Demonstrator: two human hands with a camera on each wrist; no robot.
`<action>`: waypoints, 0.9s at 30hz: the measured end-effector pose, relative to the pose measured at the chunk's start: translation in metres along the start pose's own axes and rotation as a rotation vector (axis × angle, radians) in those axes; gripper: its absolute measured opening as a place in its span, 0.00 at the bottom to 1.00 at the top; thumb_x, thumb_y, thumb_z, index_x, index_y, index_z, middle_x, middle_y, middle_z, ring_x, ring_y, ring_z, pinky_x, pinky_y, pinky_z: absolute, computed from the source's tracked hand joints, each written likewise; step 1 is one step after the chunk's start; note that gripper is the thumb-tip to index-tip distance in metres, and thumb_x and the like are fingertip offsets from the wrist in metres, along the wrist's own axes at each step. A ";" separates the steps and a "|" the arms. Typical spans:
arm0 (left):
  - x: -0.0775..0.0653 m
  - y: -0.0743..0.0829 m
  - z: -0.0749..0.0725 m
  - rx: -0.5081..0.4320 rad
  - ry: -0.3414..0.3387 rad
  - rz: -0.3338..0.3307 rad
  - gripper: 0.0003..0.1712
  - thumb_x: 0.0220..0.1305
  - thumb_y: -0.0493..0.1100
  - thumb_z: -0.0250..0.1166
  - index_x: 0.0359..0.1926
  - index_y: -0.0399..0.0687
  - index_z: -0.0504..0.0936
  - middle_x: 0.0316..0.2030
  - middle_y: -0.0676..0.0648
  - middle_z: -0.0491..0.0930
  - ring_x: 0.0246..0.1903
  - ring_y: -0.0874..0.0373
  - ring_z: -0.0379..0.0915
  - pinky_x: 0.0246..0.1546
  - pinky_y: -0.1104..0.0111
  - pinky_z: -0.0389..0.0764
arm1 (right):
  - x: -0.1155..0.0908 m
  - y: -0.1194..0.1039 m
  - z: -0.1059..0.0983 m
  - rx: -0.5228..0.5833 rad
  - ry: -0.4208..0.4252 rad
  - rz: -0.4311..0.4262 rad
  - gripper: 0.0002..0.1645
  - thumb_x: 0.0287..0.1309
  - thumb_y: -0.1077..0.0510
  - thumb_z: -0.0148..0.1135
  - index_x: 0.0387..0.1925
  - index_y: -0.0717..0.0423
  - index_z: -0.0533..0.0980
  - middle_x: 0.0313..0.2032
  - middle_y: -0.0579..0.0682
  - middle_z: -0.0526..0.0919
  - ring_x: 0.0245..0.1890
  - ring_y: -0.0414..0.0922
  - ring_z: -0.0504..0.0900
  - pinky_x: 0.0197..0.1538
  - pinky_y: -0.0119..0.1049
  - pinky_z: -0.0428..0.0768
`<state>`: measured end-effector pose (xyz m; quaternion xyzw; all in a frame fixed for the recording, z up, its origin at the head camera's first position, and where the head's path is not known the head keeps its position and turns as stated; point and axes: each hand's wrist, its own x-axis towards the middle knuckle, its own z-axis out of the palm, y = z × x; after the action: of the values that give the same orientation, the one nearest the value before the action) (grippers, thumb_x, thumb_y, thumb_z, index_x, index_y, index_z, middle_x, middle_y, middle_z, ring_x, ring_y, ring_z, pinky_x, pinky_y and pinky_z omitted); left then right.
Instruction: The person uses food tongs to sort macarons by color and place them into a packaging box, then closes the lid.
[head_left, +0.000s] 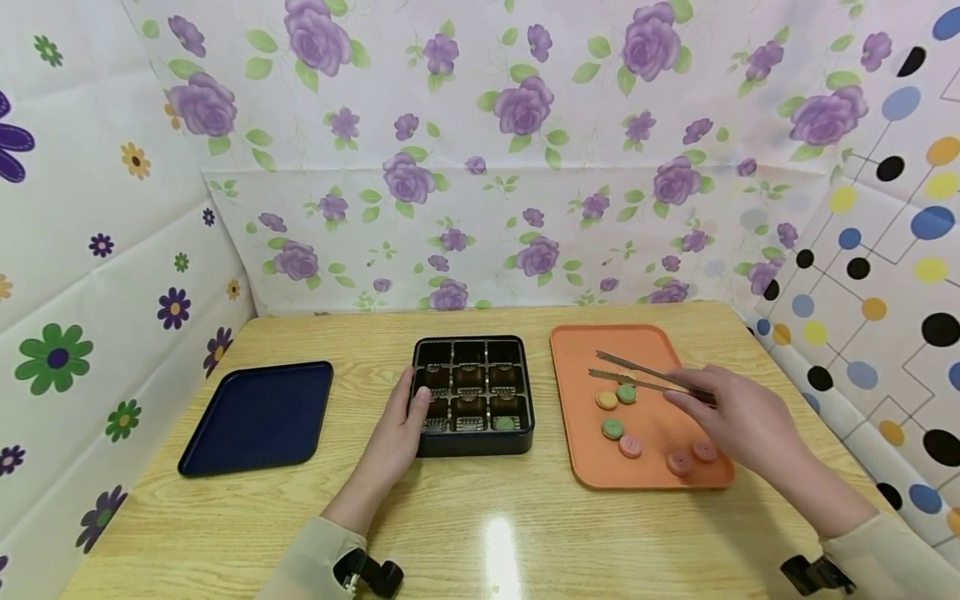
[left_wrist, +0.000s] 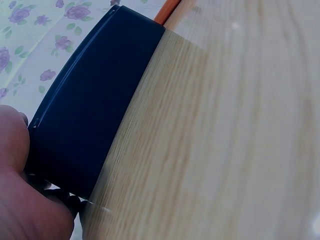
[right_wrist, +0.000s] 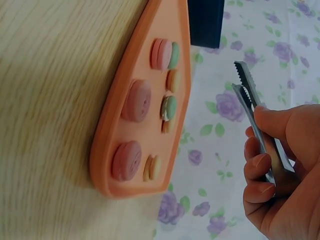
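My left hand (head_left: 393, 429) holds the left side of a black box (head_left: 474, 445), its thumb over the rim. The box has a clear-lined insert divided into several compartments; a green macaron (head_left: 506, 423) sits in the front right one. Metal tongs (right_wrist: 281, 181) are gripped in my right hand (head_left: 738, 408), their serrated tips apart with nothing between them. They are held above an orange tray (head_left: 592, 462). On that tray lie pink macarons (head_left: 680, 462), green macarons (head_left: 612, 428) and yellow macarons (head_left: 607, 400), some partly behind the tongs and hand in the head view.
A flat dark blue tray (head_left: 258, 421) lies on the wooden table (head_left: 450, 533) to the left of the box. Flowered cloth (head_left: 465, 167) hangs behind the table, with patterned cloths at both sides.
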<state>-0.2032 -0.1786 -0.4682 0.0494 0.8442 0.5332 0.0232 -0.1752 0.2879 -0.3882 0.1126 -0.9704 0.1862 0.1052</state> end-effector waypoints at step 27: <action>-0.001 0.001 0.001 0.010 0.004 0.017 0.49 0.88 0.72 0.41 0.92 0.55 0.36 0.89 0.42 0.36 0.87 0.38 0.32 0.82 0.35 0.44 | -0.025 0.050 0.000 -0.034 -0.050 0.086 0.28 0.80 0.40 0.66 0.67 0.54 0.86 0.42 0.51 0.91 0.28 0.43 0.76 0.26 0.40 0.67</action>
<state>-0.2024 -0.1777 -0.4674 0.0555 0.8465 0.5292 0.0166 -0.1639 0.3376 -0.4111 0.0736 -0.9797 0.1712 0.0746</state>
